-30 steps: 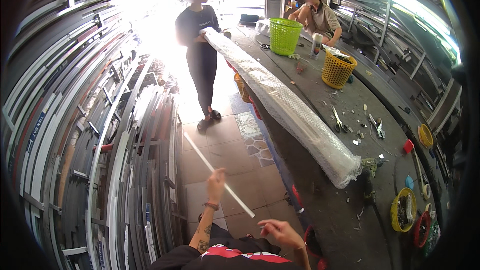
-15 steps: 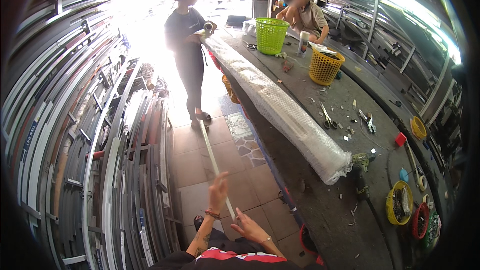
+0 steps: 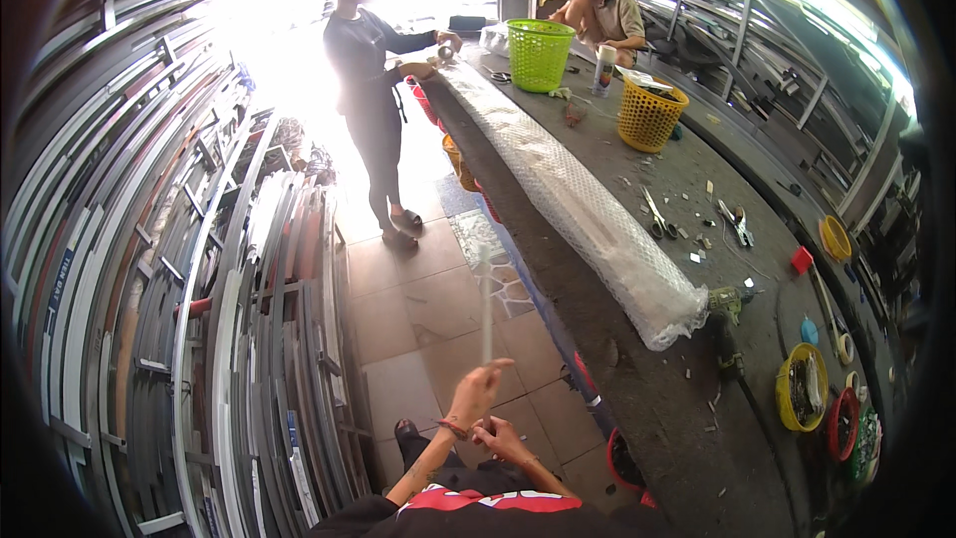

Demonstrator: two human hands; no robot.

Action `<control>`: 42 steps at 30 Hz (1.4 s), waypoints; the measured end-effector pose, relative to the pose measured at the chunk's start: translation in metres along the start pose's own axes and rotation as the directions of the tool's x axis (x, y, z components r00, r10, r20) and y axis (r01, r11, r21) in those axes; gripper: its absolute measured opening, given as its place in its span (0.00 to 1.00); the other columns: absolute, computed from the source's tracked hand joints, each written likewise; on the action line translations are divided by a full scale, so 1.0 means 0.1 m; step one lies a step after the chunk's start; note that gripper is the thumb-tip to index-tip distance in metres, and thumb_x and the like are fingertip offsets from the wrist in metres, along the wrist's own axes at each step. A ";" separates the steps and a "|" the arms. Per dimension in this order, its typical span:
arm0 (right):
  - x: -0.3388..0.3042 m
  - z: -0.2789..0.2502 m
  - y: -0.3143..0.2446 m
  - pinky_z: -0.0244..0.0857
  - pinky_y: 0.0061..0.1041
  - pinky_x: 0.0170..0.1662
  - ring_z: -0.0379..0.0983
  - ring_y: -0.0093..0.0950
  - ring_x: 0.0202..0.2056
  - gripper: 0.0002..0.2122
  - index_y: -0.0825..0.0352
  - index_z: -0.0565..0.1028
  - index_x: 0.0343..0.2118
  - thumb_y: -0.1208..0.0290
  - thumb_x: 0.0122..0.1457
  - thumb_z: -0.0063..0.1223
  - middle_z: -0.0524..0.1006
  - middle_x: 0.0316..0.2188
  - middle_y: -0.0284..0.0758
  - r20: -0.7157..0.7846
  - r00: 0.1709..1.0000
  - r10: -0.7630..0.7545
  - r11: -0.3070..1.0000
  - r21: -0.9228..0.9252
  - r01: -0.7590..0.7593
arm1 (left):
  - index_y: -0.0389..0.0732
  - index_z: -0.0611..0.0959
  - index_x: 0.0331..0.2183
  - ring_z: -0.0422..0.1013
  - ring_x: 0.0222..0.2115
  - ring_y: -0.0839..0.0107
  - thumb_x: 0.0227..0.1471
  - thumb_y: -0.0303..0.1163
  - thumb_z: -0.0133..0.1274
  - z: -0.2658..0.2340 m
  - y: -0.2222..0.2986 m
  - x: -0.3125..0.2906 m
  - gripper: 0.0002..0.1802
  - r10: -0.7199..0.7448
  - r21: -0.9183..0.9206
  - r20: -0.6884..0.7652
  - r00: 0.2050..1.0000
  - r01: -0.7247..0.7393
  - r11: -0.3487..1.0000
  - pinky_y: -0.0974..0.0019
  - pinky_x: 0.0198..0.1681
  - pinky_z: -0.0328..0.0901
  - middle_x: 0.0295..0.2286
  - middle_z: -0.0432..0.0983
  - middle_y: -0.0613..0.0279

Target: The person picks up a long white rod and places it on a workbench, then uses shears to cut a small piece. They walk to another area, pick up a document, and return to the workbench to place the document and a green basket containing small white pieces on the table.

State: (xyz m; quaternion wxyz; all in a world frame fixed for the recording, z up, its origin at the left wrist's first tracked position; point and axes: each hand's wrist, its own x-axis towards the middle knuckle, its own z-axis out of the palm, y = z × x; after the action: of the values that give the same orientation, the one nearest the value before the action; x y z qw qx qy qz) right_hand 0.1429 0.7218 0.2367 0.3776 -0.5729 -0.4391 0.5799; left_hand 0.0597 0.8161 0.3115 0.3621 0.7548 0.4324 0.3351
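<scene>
A long, thin pale strip [image 3: 487, 314] rises away from me over the tiled floor, blurred by motion. Its lower part runs behind my left hand [image 3: 476, 397], whose curled fingers are round it, the forefinger pointing right. Just below, my right hand [image 3: 506, 438] is closed at the strip's near end, which is mostly hidden in the fingers. To the right a long bundle in bubble wrap [image 3: 588, 214] lies along the dark workbench [image 3: 558, 279]. At its far end a co-worker [image 3: 363, 70] stands with both hands by a roll of tape [image 3: 445, 54].
Scissors [image 3: 657, 214], pliers [image 3: 737, 224] and a cordless drill [image 3: 729, 309] lie on the bench. Green [image 3: 539, 58] and yellow [image 3: 652, 115] baskets stand farther back, near a spray can [image 3: 603, 72]. Another person [image 3: 612, 15] sits behind. Racks of metal profiles [image 3: 239, 339] line the left.
The strip has swung right and shows shorter. My left hand has moved right and down, nearer my right hand, which has closed. The standing co-worker's hands have moved right along the bundle's end.
</scene>
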 end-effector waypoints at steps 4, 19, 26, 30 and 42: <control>0.09 -0.06 0.42 0.66 0.21 0.28 0.73 0.21 0.24 0.07 0.70 0.71 0.28 0.71 0.52 0.48 0.75 0.20 0.34 -0.059 0.989 0.135 0.987 -0.074 -0.139 | 0.49 0.74 0.42 0.66 0.23 0.63 0.51 0.31 0.43 0.22 -0.02 -0.15 0.15 0.130 -0.032 0.133 0.983 -0.127 0.991 0.62 0.29 0.62 0.19 0.66 0.56; 0.25 -0.30 0.43 0.62 0.22 0.21 0.70 0.24 0.19 0.09 0.69 0.73 0.24 0.69 0.52 0.45 0.74 0.19 0.35 -0.386 0.654 -0.650 0.753 -0.443 0.486 | 0.44 0.74 0.40 0.64 0.43 0.61 0.43 0.21 0.46 0.47 0.09 -0.47 0.19 0.224 -0.167 0.086 0.971 -0.208 0.964 0.61 0.46 0.61 0.47 0.59 0.54; 0.19 -0.31 0.36 0.61 0.28 0.19 0.71 0.33 0.18 0.11 0.70 0.73 0.23 0.67 0.52 0.44 0.73 0.18 0.42 -0.366 0.855 -0.368 0.927 -0.072 0.368 | 0.38 0.72 0.37 0.66 0.41 0.65 0.49 0.22 0.41 0.45 0.01 -0.45 0.11 0.095 -0.328 -0.004 0.995 -0.091 0.940 0.67 0.42 0.63 0.45 0.61 0.54; 0.20 -0.39 0.29 0.61 0.33 0.21 0.71 0.41 0.20 0.12 0.72 0.72 0.22 0.68 0.53 0.42 0.71 0.16 0.47 -0.317 0.797 -0.513 0.802 -0.507 0.315 | 0.37 0.72 0.38 0.68 0.38 0.70 0.50 0.24 0.40 0.58 -0.31 -0.54 0.12 -0.083 -0.572 0.046 0.995 0.095 0.815 0.70 0.38 0.63 0.40 0.67 0.59; 0.00 -0.25 0.31 0.64 0.33 0.24 0.73 0.38 0.23 0.09 0.68 0.73 0.22 0.70 0.52 0.45 0.73 0.16 0.43 -0.278 0.892 -0.355 0.874 -0.437 0.211 | 0.37 0.79 0.33 0.71 0.35 0.59 0.43 0.36 0.46 0.85 -2.10 -1.24 0.16 -0.444 0.091 0.384 0.809 0.445 0.891 0.62 0.39 0.65 0.32 0.74 0.48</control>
State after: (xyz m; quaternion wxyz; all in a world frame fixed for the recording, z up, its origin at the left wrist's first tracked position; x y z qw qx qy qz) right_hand 0.1696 0.7138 0.2082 0.4080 -0.6593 -0.5530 0.3051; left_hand -0.0064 0.7592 0.0683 0.5112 0.6838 0.5140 0.0827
